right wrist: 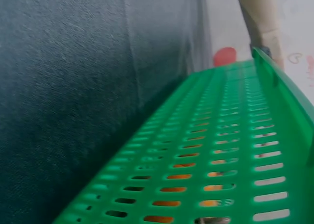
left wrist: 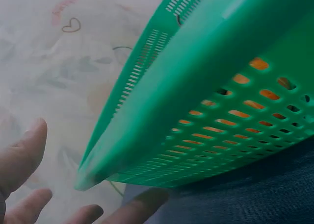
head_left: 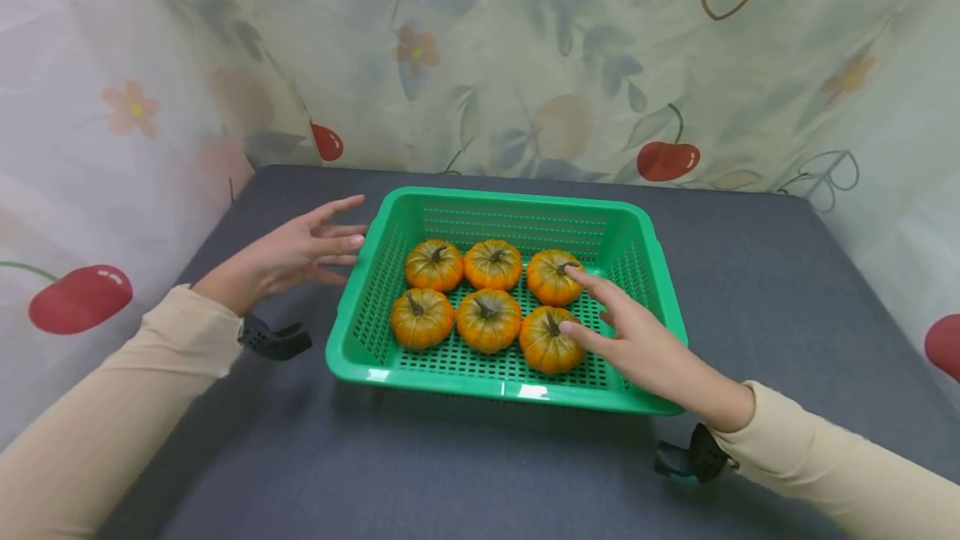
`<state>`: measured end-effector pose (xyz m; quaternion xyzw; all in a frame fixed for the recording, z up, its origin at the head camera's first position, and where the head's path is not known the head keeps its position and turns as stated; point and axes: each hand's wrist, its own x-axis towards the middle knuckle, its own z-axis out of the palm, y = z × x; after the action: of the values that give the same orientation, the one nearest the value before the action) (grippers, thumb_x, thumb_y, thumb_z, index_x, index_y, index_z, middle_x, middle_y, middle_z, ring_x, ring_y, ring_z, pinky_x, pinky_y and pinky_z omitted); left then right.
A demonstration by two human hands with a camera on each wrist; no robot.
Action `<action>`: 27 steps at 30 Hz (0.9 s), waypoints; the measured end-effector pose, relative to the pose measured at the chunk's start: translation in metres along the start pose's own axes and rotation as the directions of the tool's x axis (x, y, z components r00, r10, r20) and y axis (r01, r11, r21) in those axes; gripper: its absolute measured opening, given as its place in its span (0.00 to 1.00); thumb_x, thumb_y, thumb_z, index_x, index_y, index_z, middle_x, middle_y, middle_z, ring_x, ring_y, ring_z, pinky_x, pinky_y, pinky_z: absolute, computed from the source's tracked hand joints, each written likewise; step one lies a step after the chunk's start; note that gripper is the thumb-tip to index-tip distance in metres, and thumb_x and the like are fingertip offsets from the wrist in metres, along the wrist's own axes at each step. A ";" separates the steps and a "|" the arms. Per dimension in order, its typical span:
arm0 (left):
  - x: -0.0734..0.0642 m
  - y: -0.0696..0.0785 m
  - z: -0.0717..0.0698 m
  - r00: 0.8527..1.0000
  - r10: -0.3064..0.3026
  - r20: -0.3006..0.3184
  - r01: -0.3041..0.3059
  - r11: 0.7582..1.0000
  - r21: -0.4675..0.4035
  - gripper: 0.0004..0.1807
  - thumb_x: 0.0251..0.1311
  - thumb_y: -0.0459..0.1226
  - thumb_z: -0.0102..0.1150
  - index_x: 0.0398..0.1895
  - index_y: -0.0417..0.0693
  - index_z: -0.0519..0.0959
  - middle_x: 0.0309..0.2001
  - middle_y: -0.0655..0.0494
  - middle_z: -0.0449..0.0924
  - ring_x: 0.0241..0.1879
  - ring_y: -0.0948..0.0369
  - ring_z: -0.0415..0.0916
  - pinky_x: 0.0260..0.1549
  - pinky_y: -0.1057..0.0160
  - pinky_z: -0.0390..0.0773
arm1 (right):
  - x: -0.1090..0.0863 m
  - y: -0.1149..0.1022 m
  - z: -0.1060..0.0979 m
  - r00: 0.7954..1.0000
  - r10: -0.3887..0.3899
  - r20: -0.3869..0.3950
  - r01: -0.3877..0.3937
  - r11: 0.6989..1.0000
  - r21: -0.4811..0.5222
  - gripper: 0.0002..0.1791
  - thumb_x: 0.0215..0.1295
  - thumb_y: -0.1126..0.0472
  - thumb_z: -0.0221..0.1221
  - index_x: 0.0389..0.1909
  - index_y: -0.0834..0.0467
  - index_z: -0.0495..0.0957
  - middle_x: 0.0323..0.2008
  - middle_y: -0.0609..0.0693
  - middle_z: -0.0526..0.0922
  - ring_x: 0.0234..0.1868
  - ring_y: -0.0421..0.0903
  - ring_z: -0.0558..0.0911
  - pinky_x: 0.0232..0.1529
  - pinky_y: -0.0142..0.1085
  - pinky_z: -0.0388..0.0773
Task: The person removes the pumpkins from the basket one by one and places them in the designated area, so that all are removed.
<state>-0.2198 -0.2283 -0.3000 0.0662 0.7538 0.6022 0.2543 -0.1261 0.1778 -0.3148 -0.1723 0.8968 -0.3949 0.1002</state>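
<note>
A green slotted plastic basket [head_left: 517, 390] holds several small orange and yellow-green pumpkins [head_left: 489, 321] in two rows, stems up. Just outside the basket's left rim is my left hand [head_left: 303, 252], fingers spread and holding nothing; its fingertips [left wrist: 30, 150] show beside the rim in the left wrist view. Over the basket's right side reaches my right hand [head_left: 637, 344]. Its thumb is by the stem of the front right pumpkin [head_left: 550, 348], and its fingers extend to the back right pumpkin [head_left: 551, 280]. Whether they touch the pumpkins I cannot tell. The right wrist view shows the basket's slotted wall [right wrist: 206, 150] but not the hand.
The basket stands on a table with a dark grey cloth [head_left: 465, 473]. Patterned curtains [head_left: 517, 48] enclose the back and both sides. Black wrist devices [head_left: 273, 338] are on both wrists.
</note>
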 end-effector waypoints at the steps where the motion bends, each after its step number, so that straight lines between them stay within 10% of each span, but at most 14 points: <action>1: 0.001 -0.001 0.000 1.000 -0.003 0.014 0.003 1.000 -0.004 0.44 0.69 0.40 0.55 0.78 0.65 0.38 0.77 0.44 0.46 0.65 0.44 0.67 0.57 0.42 0.76 | 0.001 0.000 0.000 1.000 0.009 0.011 -0.009 1.000 0.003 0.39 0.70 0.45 0.55 0.76 0.53 0.52 0.75 0.55 0.52 0.74 0.59 0.55 0.68 0.61 0.61; 7: 0.004 -0.004 0.000 0.996 -0.023 0.082 0.028 0.997 -0.070 0.46 0.69 0.37 0.55 0.78 0.66 0.36 0.77 0.42 0.43 0.53 0.57 0.79 0.53 0.46 0.80 | 0.003 0.000 0.002 0.998 0.045 0.053 -0.044 0.999 -0.025 0.38 0.70 0.46 0.56 0.74 0.56 0.55 0.73 0.60 0.56 0.71 0.64 0.60 0.65 0.62 0.65; 27: 0.014 -0.011 0.003 0.986 -0.065 0.154 0.092 0.980 -0.179 0.48 0.68 0.30 0.53 0.77 0.72 0.36 0.77 0.41 0.41 0.49 0.56 0.82 0.48 0.50 0.83 | 0.014 0.004 0.006 0.984 0.118 0.134 -0.111 0.992 -0.061 0.38 0.67 0.51 0.61 0.72 0.60 0.58 0.70 0.64 0.61 0.68 0.64 0.64 0.64 0.58 0.68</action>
<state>-0.2281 -0.2234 -0.3148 0.0567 0.6757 0.6526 0.3380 -0.1376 0.1709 -0.3227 -0.1497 0.9064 -0.3518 0.1796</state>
